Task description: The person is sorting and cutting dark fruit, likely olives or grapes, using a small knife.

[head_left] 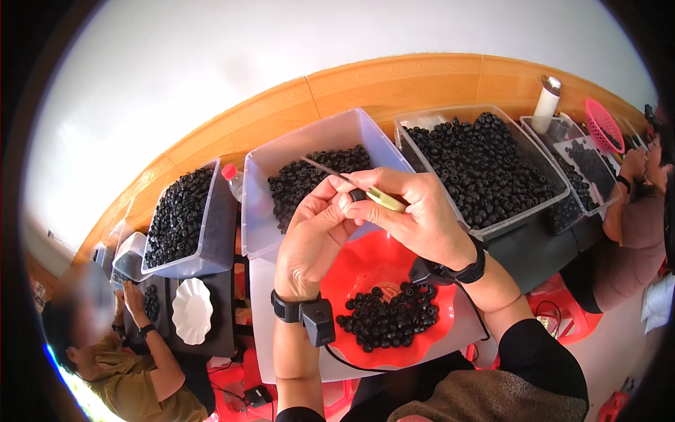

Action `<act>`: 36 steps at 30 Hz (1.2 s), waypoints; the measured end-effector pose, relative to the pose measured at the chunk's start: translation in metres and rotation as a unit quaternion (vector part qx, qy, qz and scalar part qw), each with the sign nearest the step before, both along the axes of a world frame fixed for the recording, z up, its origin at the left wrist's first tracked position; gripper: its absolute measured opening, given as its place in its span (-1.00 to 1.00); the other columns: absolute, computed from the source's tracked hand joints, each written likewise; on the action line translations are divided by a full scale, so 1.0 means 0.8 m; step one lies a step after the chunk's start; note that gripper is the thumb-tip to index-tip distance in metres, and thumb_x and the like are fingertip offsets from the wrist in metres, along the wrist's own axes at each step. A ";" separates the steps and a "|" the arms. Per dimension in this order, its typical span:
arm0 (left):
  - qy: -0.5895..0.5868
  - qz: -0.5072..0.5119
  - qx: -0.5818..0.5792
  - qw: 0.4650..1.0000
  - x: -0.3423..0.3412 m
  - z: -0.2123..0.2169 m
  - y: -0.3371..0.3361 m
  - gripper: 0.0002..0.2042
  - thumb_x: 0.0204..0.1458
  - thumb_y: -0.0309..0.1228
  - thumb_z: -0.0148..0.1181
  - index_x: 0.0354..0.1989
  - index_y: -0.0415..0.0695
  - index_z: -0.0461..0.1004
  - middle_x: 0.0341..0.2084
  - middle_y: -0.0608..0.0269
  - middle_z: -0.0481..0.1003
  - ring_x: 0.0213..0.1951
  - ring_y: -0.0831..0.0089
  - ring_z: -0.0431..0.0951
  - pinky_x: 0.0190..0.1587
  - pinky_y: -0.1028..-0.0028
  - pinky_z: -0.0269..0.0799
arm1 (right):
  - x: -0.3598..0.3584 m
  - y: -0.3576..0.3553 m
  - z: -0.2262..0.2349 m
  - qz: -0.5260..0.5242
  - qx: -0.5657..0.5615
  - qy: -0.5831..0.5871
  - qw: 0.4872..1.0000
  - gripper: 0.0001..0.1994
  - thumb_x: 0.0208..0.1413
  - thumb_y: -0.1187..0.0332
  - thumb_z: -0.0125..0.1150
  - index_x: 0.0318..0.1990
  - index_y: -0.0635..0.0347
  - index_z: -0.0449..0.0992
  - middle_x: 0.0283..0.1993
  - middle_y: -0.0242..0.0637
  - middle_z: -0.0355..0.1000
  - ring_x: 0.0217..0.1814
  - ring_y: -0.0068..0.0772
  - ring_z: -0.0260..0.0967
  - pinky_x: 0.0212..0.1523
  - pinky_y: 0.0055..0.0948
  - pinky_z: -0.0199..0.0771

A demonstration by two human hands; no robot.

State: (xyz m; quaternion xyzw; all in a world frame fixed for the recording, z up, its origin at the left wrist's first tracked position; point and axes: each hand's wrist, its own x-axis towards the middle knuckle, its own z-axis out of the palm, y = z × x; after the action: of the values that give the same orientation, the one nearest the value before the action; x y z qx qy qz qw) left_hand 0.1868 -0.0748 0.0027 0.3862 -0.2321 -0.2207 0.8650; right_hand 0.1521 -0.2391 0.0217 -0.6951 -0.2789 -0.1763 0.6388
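Observation:
Both my hands are raised above a red scalloped bowl (439,330) and brought together. My left hand (313,228) pinches a small black rounded part (358,195) between thumb and fingers. In my right hand (422,214) is a small knife (385,198) with a pale green handle. Its thin blade points up and left, passing close by the black part. Whether the edge touches the part is too small to tell. Below the hands, a heap of similar black parts (390,320) lies in the bowl.
Clear bins of black parts stand behind: one straight ahead (256,183), one to the right (485,228), one to the left (204,232). A bottle with a red cap (230,176) sits between two bins. Co-workers sit at left and right. A white scalloped dish (192,311) lies at left.

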 end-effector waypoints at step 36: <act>0.028 -0.008 0.013 0.999 0.005 -0.001 0.003 -0.80 0.14 -0.39 0.10 -0.11 -0.17 0.46 -0.23 0.29 0.51 -0.22 0.55 0.46 -0.07 0.44 0.36 | 0.017 0.003 -0.002 -0.010 -0.018 -0.040 0.999 -0.80 0.05 0.55 0.22 -0.14 0.29 0.53 -0.25 -0.30 0.54 -0.39 -0.66 0.43 -0.40 -0.66 0.49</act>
State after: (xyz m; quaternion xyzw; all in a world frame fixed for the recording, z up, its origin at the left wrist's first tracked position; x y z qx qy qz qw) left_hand 0.1910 -0.0724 0.0023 0.3890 -0.2080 -0.2411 0.8644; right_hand 0.1654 -0.2370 0.0202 -0.7013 -0.3009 -0.2053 0.6128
